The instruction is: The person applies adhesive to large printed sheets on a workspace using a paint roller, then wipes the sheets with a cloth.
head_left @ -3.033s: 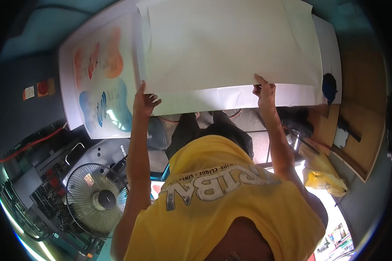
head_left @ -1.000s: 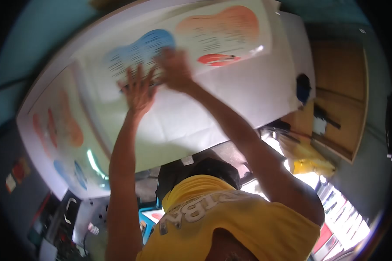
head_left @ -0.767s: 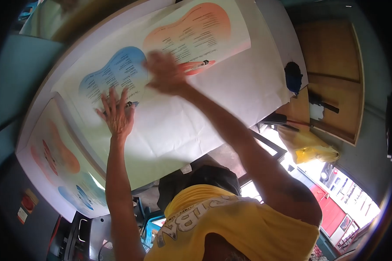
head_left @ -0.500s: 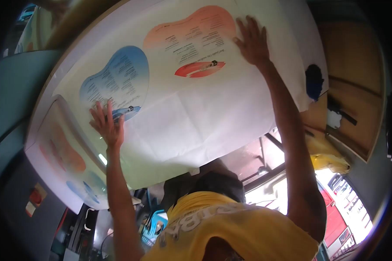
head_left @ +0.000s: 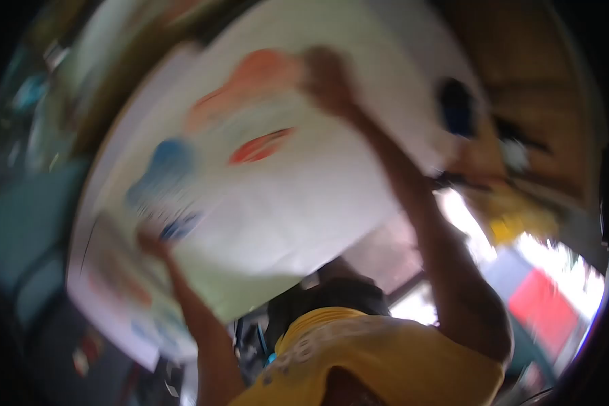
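A large white printed sheet [head_left: 298, 203] covers the broad surface in front of me. It carries an orange rounded print [head_left: 243, 84], a red lip-like mark [head_left: 260, 147], a blue rounded print [head_left: 162, 172] and a small dark-blue mark [head_left: 181, 226]. My left hand [head_left: 153, 241] is at the lower end of the blue print, beside the dark-blue mark. At the right edge of the orange print, my right hand [head_left: 328, 80] is over the sheet. Motion smears the fingers of both hands, and I see no object in either.
A curved panel with faint prints [head_left: 118, 287] is at the left. A dark-blue object [head_left: 457, 108] lies at the sheet's right edge, near a brown wooden board [head_left: 541, 115]. A yellow item [head_left: 514, 227] is below that, with a bright opening beyond.
The view has swung and blurred, shifting the prints left and down. Both hands stay near the same prints. Their fingers, spread clearly before, are now smeared.
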`<act>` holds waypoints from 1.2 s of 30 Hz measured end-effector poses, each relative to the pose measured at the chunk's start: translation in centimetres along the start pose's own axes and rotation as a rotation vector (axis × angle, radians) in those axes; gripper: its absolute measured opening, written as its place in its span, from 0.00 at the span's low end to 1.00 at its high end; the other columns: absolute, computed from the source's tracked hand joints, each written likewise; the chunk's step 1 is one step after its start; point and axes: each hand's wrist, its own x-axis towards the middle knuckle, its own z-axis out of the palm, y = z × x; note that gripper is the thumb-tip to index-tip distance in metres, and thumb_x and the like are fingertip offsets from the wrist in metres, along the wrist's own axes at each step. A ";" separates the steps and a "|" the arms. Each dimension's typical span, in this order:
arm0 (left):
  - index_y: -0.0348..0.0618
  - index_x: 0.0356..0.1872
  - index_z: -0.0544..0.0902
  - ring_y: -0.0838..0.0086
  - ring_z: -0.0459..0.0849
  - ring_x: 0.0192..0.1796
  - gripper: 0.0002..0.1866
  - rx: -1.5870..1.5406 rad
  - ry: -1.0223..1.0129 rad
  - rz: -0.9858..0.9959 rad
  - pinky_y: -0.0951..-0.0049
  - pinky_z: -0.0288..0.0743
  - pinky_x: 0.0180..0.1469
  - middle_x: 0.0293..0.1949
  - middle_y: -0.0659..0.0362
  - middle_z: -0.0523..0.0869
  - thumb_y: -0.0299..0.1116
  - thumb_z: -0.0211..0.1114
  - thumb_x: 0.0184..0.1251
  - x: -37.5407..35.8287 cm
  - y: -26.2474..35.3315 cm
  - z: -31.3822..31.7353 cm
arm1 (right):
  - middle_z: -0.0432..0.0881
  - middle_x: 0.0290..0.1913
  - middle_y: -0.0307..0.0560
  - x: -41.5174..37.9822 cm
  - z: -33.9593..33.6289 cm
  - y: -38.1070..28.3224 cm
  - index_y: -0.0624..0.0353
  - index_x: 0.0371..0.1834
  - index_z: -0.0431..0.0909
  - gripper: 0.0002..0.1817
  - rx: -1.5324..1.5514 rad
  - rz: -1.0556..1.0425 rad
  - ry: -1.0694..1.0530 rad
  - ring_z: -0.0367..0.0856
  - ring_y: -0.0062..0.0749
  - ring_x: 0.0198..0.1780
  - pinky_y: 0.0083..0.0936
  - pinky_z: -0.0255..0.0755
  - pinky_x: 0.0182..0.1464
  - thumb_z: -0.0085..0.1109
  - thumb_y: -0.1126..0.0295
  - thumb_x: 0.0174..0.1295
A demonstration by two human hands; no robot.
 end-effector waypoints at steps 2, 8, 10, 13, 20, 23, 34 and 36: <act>0.37 0.70 0.78 0.43 0.84 0.62 0.43 0.108 -0.793 -0.384 0.43 0.79 0.60 0.70 0.43 0.79 0.65 0.64 0.68 4.0 -1.3 -1.2 | 0.69 0.74 0.58 -0.3 -1.3 -1.2 0.58 0.75 0.69 0.34 -0.236 -0.044 -0.023 0.59 0.55 0.79 0.54 0.48 0.82 0.62 0.55 0.68; 0.37 0.68 0.81 0.41 0.81 0.65 0.34 -0.234 -1.257 -0.407 0.47 0.74 0.67 0.63 0.39 0.85 0.59 0.47 0.84 10.4 -5.4 -7.5 | 0.75 0.70 0.56 -1.1 -1.7 -1.6 0.61 0.68 0.76 0.28 -0.327 0.059 0.053 0.65 0.53 0.76 0.51 0.56 0.79 0.60 0.56 0.70; 0.32 0.75 0.72 0.46 0.76 0.71 0.29 -0.833 -0.515 0.230 0.51 0.63 0.76 0.71 0.41 0.79 0.37 0.46 0.81 6.7 -8.6 -10.4 | 0.75 0.69 0.54 -0.7 -0.7 -0.4 0.61 0.66 0.77 0.26 -0.234 0.087 0.060 0.66 0.52 0.74 0.51 0.57 0.78 0.63 0.60 0.68; 0.32 0.80 0.64 0.49 0.67 0.78 0.31 -0.619 -0.625 0.116 0.53 0.56 0.80 0.79 0.41 0.68 0.39 0.45 0.83 4.6 -9.3 -14.4 | 0.78 0.66 0.51 -1.0 0.0 -0.6 0.56 0.57 0.83 0.18 -0.037 0.171 0.240 0.72 0.49 0.70 0.49 0.67 0.71 0.70 0.68 0.64; 0.25 0.71 0.72 0.56 0.82 0.61 0.35 -1.178 -0.704 -0.817 0.61 0.75 0.70 0.63 0.45 0.84 0.53 0.48 0.88 4.9 -4.7 -14.3 | 0.88 0.45 0.46 -17.8 -14.2 -12.9 0.60 0.30 0.85 0.07 0.347 0.257 0.263 0.86 0.42 0.48 0.37 0.82 0.40 0.77 0.76 0.56; 0.28 0.76 0.67 0.58 0.74 0.72 0.38 -1.208 -0.798 -0.939 0.60 0.67 0.77 0.73 0.45 0.74 0.57 0.45 0.87 5.5 -3.9 -14.5 | 0.83 0.36 0.49 -28.7 -20.1 -20.1 0.59 0.27 0.79 0.11 0.189 0.391 0.112 0.80 0.45 0.37 0.37 0.80 0.41 0.74 0.71 0.60; 0.27 0.75 0.67 0.57 0.74 0.74 0.38 -1.730 -1.083 -1.101 0.58 0.64 0.78 0.74 0.47 0.75 0.48 0.66 0.78 8.4 0.2 -16.5 | 0.87 0.40 0.47 -67.3 -34.2 -36.5 0.63 0.50 0.83 0.11 -0.457 1.630 0.688 0.86 0.30 0.41 0.28 0.81 0.43 0.65 0.67 0.73; 0.29 0.73 0.70 0.59 0.77 0.71 0.35 -1.681 -1.197 -1.051 0.59 0.66 0.76 0.70 0.48 0.79 0.47 0.67 0.78 8.6 -0.1 -14.9 | 0.83 0.53 0.54 -69.7 -31.3 -39.7 0.61 0.58 0.80 0.21 -0.581 1.630 0.258 0.82 0.45 0.58 0.39 0.78 0.59 0.72 0.67 0.64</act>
